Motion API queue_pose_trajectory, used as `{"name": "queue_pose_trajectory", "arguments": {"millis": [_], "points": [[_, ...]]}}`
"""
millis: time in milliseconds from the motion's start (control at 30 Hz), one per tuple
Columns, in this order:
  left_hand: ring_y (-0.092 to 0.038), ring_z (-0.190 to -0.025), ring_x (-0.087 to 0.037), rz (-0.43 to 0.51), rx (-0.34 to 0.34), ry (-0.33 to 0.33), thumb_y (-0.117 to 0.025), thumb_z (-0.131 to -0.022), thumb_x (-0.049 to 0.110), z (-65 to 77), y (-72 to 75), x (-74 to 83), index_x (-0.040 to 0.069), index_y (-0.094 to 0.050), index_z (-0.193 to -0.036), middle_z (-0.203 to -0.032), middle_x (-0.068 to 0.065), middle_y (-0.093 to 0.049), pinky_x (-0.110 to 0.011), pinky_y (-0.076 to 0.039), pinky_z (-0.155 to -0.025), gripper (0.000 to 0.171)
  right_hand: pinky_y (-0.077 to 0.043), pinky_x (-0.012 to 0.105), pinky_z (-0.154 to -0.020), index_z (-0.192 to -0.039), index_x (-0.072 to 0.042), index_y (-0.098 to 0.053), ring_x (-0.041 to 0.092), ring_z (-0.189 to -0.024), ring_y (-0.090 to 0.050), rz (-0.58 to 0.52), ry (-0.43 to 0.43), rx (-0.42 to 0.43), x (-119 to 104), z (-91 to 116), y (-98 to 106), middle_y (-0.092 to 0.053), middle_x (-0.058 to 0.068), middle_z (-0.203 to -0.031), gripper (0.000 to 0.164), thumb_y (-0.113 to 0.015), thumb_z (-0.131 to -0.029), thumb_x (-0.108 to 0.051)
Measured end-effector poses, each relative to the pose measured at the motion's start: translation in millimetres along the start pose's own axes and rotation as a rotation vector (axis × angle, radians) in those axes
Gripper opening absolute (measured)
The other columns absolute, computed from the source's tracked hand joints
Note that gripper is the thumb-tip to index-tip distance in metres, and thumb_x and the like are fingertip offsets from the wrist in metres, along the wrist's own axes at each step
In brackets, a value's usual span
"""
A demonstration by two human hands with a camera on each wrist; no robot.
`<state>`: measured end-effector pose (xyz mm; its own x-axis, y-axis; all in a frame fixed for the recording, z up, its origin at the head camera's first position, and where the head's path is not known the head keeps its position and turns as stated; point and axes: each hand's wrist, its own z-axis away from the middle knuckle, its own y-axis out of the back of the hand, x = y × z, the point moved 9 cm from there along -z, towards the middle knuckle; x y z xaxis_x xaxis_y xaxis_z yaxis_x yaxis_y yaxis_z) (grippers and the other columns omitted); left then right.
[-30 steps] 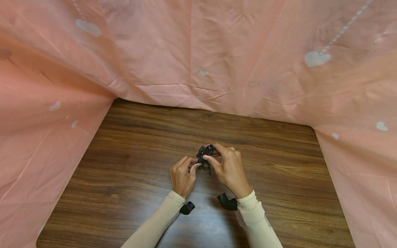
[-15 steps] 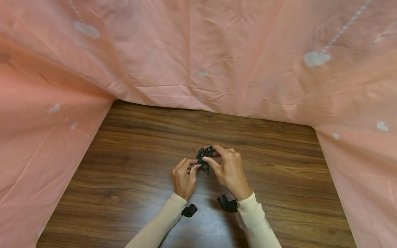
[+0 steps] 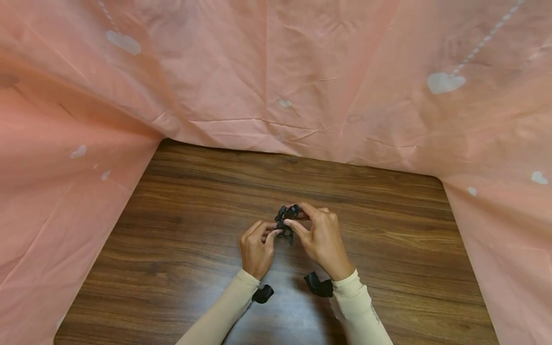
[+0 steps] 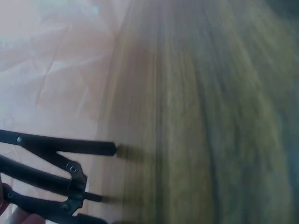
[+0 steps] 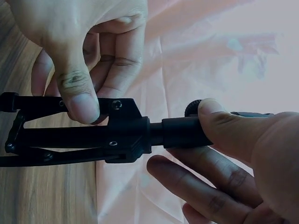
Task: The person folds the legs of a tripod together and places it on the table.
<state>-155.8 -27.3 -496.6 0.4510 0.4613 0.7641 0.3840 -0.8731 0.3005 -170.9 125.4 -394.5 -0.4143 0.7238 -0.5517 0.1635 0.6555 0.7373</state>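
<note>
The left hand [image 3: 258, 247] pinches a leg [image 5: 35, 103] of the black tripod [image 5: 128, 140] with thumb and fingers. The right hand [image 3: 323, 242] holds its tube [image 5: 187, 133], thumb on top. The tripod is between the hands, over the table [image 3: 194, 191]. Hardly anything has changed since half a second ago. Marks on the right sleeve [image 3: 360, 306] and pink cloth [image 3: 224, 57] are too faint to read.

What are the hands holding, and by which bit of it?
A tripod: the left hand pinches one leg near its hinge, and the right hand holds the stem beside a knob.
</note>
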Motion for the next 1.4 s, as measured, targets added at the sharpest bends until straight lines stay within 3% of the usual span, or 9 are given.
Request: {"name": "queue_pose_trajectory", "arguments": {"millis": [300, 467, 633, 800, 933, 1133, 1400], "points": [[-0.079, -0.077, -0.014, 0.043, -0.102, 0.026, -0.087, -0.088, 0.011, -2.6, -2.4, -4.2, 0.006, -0.079, -0.096, -0.092, -0.005, -0.076, -0.015, -0.061, -0.070, 0.013, -0.057, 0.049, -0.085, -0.111, -0.013, -0.078, 0.024, -0.088, -0.079, -0.009, -0.006, 0.004, 1.7, 2.4, -1.4, -0.083, 0.005, -0.099, 0.028, -0.088, -0.089, -0.027], [-0.079, -0.089, -0.018, 0.086, -0.165, 0.027, -0.087, -0.087, 0.011, -2.6, -0.2, -3.9, 0.005, -0.077, -0.106, -0.100, -0.007, -0.077, -0.021, -0.063, -0.077, 0.022, -0.055, 0.051, -0.089, -0.123, -0.017, -0.077, 0.028, -0.095, -0.078, 0.000, -0.060, -0.001, 11.5, 8.6, -2.4, -0.083, 0.006, -0.107, 0.043, -0.090, -0.085, -0.034], [-0.078, -0.096, -0.020, 0.061, -0.171, 0.004, -0.091, -0.084, 0.016, -6.3, 12.2, -2.3, 0.006, -0.073, -0.116, -0.105, -0.008, -0.078, -0.030, -0.065, -0.081, 0.038, -0.054, 0.051, -0.091, -0.128, -0.018, -0.075, 0.031, -0.099, -0.076, -0.010, -0.104, 0.015, 26.2, 16.8, -0.2, -0.083, 0.005, -0.109, 0.056, -0.094, -0.079, -0.035], [-0.073, -0.102, -0.019, 0.005, -0.173, -0.006, -0.098, -0.076, 0.022, -16.1, 26.1, 1.1, 0.010, -0.070, -0.126, -0.110, -0.006, -0.076, -0.031, -0.063, -0.085, 0.058, -0.054, 0.052, -0.092, -0.127, -0.019, -0.076, 0.029, -0.100, -0.077, -0.016, -0.114, 0.001, 37.7, 25.5, -3.0, -0.083, 0.001, -0.109, 0.056, -0.095, -0.077, -0.036], [-0.068, -0.108, -0.019, 0.020, -0.196, -0.019, -0.101, -0.070, 0.022, -28.9, 33.9, 11.6, 0.013, -0.069, -0.132, -0.119, -0.005, -0.075, -0.033, -0.058, -0.091, 0.070, -0.055, 0.056, -0.096, -0.121, -0.016, -0.078, 0.029, -0.099, -0.079, -0.020, -0.135, -0.021, 48.5, 34.4, -11.1, -0.084, 0.002, -0.107, 0.053, -0.097, -0.075, -0.034], [-0.066, -0.112, -0.019, 0.004, -0.249, -0.069, -0.099, -0.073, 0.030, -52.6, 39.1, 36.0, 0.018, -0.069, -0.138, -0.126, 0.000, -0.074, -0.040, -0.053, -0.096, 0.073, -0.060, 0.049, -0.090, -0.112, -0.013, -0.081, 0.022, -0.091, -0.081, -0.050, -0.149, -0.060, 60.9, 44.8, -28.1, -0.084, 0.002, -0.099, 0.045, -0.098, -0.073, -0.029], [-0.068, -0.121, -0.016, 0.023, -0.379, -0.136, -0.092, -0.082, 0.036, -72.7, 19.8, 63.0, 0.024, -0.067, -0.143, -0.134, 0.005, -0.072, -0.040, -0.055, -0.104, 0.068, -0.066, 0.038, -0.076, -0.106, -0.009, -0.081, 0.019, -0.083, -0.082, -0.141, -0.177, -0.090, 71.3, 52.2, -52.3, -0.083, 0.005, -0.093, 0.034, -0.096, -0.077, -0.017]]}}
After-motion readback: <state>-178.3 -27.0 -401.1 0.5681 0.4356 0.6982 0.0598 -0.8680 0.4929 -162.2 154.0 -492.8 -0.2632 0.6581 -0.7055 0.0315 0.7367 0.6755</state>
